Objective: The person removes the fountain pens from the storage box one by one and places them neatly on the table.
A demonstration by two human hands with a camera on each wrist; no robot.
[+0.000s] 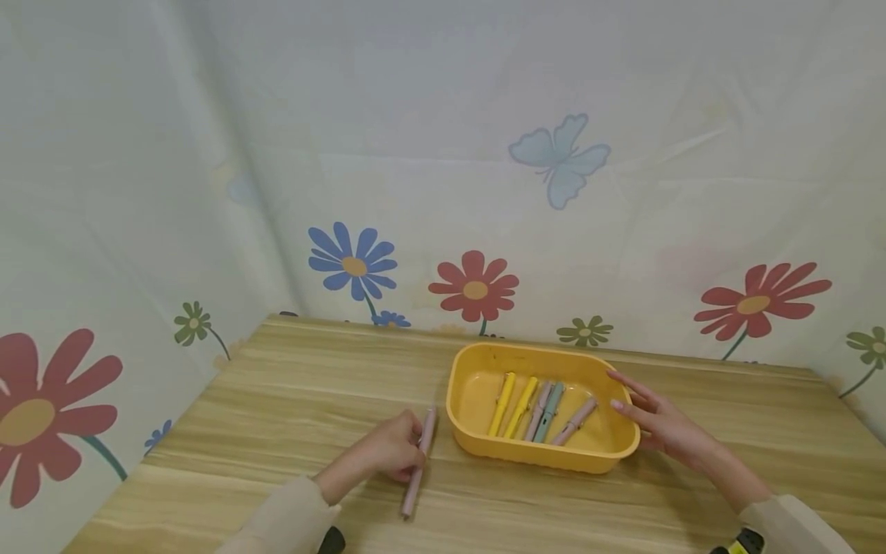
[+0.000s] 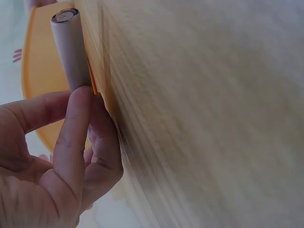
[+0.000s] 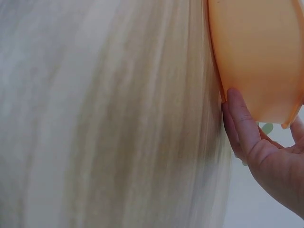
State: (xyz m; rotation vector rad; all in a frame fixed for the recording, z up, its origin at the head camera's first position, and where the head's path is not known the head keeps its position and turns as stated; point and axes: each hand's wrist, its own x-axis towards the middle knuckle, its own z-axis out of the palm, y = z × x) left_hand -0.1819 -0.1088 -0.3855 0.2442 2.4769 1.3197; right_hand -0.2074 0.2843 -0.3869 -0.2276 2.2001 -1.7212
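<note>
In the head view my left hand [image 1: 396, 445] pinches a pale mauve pen [image 1: 413, 492] over the table, left of a yellow plastic basket [image 1: 540, 454]. The left wrist view shows the thumb and fingers on the pen's barrel, its round end [image 2: 65, 17] pointing up in that picture. Inside the basket lie two yellow pens [image 1: 502, 405], a grey-green pen [image 1: 549, 412] and two mauve pens [image 1: 576, 422]. My right hand [image 1: 661, 427] rests against the basket's right end, fingers mostly straight, two tips over the rim. In the right wrist view other fingers [image 3: 242, 116] touch its outer wall.
The wood-grain table [image 1: 332, 369] extends on both sides of the basket. A pale curtain [image 1: 415, 154] printed with flowers and a butterfly hangs behind the table and along its left side.
</note>
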